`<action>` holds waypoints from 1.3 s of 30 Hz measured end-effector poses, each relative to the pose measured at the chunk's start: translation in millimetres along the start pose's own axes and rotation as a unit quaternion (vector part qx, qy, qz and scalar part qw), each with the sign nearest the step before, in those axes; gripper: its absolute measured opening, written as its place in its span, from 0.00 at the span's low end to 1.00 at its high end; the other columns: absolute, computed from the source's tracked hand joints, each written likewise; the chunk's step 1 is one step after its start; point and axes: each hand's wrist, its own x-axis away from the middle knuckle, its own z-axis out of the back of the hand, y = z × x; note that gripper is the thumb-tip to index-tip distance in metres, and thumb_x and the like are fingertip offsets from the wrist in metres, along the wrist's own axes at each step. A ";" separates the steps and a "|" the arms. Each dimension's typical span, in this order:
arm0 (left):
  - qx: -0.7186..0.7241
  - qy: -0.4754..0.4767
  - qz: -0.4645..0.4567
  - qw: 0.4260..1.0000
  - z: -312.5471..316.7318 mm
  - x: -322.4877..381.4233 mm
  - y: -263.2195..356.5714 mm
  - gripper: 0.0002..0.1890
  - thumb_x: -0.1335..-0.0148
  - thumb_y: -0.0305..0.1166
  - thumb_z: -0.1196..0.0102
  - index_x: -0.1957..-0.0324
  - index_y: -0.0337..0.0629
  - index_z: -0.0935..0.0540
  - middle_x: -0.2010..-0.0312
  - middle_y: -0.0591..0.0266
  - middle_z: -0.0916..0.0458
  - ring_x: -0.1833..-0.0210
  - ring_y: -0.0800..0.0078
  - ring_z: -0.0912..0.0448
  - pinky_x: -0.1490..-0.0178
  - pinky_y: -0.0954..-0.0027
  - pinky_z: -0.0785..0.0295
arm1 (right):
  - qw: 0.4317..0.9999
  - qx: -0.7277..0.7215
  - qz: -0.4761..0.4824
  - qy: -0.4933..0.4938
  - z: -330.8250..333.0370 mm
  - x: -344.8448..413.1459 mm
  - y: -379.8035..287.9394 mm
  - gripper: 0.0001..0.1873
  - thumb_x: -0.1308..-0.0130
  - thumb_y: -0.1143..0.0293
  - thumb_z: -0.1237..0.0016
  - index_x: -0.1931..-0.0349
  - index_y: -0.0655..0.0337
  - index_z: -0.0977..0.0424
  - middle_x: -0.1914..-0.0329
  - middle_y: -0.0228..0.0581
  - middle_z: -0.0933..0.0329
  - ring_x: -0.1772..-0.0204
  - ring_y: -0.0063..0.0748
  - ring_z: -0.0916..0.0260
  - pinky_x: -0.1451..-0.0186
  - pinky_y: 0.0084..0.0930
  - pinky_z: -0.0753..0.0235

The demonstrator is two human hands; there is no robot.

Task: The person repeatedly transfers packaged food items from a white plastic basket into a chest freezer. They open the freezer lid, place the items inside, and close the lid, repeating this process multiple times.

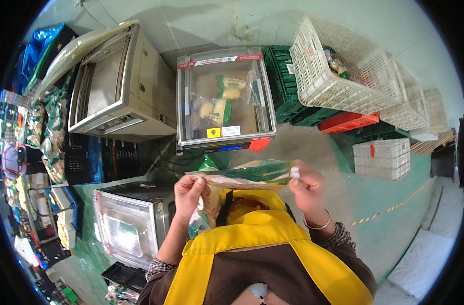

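Note:
A green-and-clear printed plastic packaging bag (254, 176) is stretched crosswise in front of my yellow apron. My left hand (192, 194) pinches its left end between thumb and fingers. At the other end, my right hand (310, 187) grips the bag's corner; this hand is slightly blurred. Another printed package (201, 219) with pale brown contents shows beside my left wrist, partly hidden. Beyond the bag stands a vacuum packing machine (226, 139) with its clear lid down. Under that lid lie several green-and-white packages (224, 108) with pale contents.
A large metal-sided machine (151, 84) stands at the left, and a second clear-lidded machine (129, 225) sits nearer. Green crates (281, 84), a white basket (346, 84) holding packages and a red crate (348, 122) stand right. A white crate (382, 159) is on the floor.

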 end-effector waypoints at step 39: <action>-0.218 0.237 0.042 0.946 23.2 11.0 0.3 0.04 0.44 0.23 0.45 0.70 0.30 0.22 0.78 0.73 0.25 0.75 0.88 0.33 0.73 0.84 0.37 | 0.868 0.186 -0.326 -0.325 -5.2 -57.2 300.2 0.12 0.44 0.63 0.51 0.73 0.64 0.25 0.79 0.40 0.25 0.74 0.30 0.29 0.69 0.27 0.31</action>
